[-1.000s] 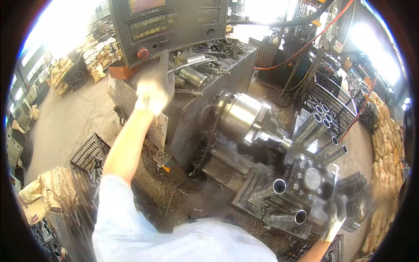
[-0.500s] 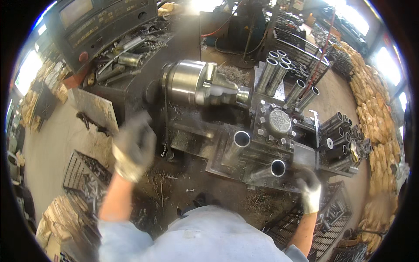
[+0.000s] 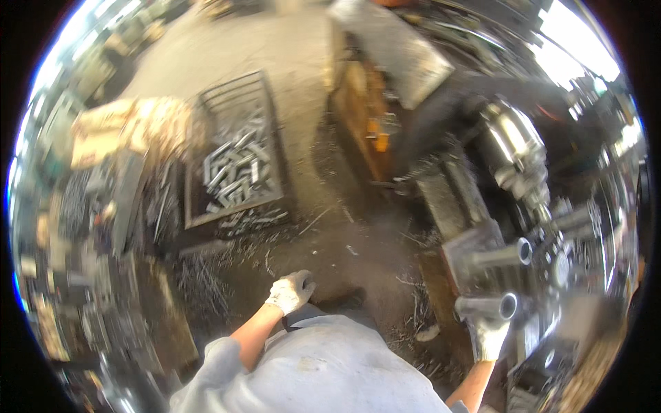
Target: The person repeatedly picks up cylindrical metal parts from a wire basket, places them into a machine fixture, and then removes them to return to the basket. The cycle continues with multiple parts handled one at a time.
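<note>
My left hand [image 3: 292,292], in a worn white and grey glove, hangs in front of my body above the littered floor. Its fingers are curled in, and nothing shows between them. My right hand [image 3: 490,337], gloved alike, is at the machine's near side, right against a shiny metal tube [image 3: 475,307]. That tube covers its fingers, so whether they grip it or only lie behind it is not visible. A second tube [image 3: 496,257] stands tilted just beyond, on the machine's carriage. Farther off, a bright lathe chuck [image 3: 515,138] holds a stepped metal piece.
A wire crate [image 3: 275,155] of short metal pieces stands on the floor ahead to the left. Brown wrapped bundles [image 3: 103,131] lie beyond its left side. A pale metal plate [image 3: 392,48] juts from the machine. Metal chips [image 3: 200,282] litter the floor.
My view has swung left, so the machine now lies at the right and the crate ahead. My left hand has drawn in and lowered; the right is now against the nearer tube.
</note>
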The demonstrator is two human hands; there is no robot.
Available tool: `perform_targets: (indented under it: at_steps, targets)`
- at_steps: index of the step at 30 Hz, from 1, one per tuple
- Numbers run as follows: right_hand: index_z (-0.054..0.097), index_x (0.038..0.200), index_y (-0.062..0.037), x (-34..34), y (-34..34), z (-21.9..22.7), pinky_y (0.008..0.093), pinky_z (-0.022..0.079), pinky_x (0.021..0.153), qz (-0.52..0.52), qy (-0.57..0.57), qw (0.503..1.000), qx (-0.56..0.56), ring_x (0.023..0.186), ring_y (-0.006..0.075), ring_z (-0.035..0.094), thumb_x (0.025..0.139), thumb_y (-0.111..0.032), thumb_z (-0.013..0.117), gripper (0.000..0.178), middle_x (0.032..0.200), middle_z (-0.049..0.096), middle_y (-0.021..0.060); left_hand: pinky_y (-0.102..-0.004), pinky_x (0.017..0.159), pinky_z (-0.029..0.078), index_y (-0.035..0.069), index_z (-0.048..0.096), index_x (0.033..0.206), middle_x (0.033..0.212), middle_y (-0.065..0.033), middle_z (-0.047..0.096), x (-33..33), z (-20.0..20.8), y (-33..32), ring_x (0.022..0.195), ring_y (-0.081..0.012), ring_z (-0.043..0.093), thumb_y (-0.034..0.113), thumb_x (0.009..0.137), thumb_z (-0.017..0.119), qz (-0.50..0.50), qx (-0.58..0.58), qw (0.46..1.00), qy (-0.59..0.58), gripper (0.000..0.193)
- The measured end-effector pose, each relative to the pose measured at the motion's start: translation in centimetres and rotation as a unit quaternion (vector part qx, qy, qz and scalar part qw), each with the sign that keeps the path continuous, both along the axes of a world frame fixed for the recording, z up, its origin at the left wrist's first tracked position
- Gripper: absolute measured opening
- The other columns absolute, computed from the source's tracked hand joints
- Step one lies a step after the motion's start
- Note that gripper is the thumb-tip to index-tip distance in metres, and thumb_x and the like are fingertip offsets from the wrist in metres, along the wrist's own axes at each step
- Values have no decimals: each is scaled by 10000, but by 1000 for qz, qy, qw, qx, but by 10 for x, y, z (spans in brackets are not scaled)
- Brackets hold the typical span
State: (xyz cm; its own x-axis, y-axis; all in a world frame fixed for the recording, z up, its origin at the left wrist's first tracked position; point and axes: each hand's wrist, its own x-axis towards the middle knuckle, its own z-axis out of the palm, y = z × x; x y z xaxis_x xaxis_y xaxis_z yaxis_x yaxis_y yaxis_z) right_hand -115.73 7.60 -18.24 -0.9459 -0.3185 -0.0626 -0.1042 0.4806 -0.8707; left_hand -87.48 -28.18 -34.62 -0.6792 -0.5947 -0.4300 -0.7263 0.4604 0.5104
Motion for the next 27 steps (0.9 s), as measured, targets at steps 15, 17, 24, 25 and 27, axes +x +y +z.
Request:
perform_targets:
  at_steps: [15,17,24,25,27]
  targets:
    - [808,1135,-73,361,-430,-28,395,585,1024,859,-42,472,-192,1086,229,792,829,22,798,321,1145,826,107,-427,1006,575,116,761,1239,1188,-211,774,438,-69,134,1155,-387,738,375,972,667,753,-45,653,67,383]
    - [812,1097,-91,431,-456,-31,367,619,962,881,-82,422,-197,1047,213,797,863,36,776,269,1113,826,100,-387,881,604,62,751,1227,1040,-165,790,466,-92,183,932,-283,772,345,994,679,824,-43,544,154,374]
    - [763,1073,-69,644,-538,-34,388,611,847,909,77,402,-76,927,289,796,744,-337,898,446,991,801,174,-386,867,607,-52,603,1435,1261,-218,726,478,-123,326,1013,-294,745,432,1100,586,926,-229,-137,267,590]
    - [771,1055,-70,668,-549,-36,408,613,851,915,68,385,-98,940,309,798,741,-373,893,453,979,799,184,-409,932,588,-45,589,1462,1332,-239,698,475,-115,337,1097,-324,724,439,1109,566,929,-289,-140,183,600]
    - [769,1040,-62,708,-566,-43,429,613,847,921,101,367,-85,924,320,794,734,-365,901,450,967,796,181,-450,1035,543,-33,567,1498,1420,-264,664,474,-94,349,1203,-370,692,441,1127,524,939,-316,-136,7,603]
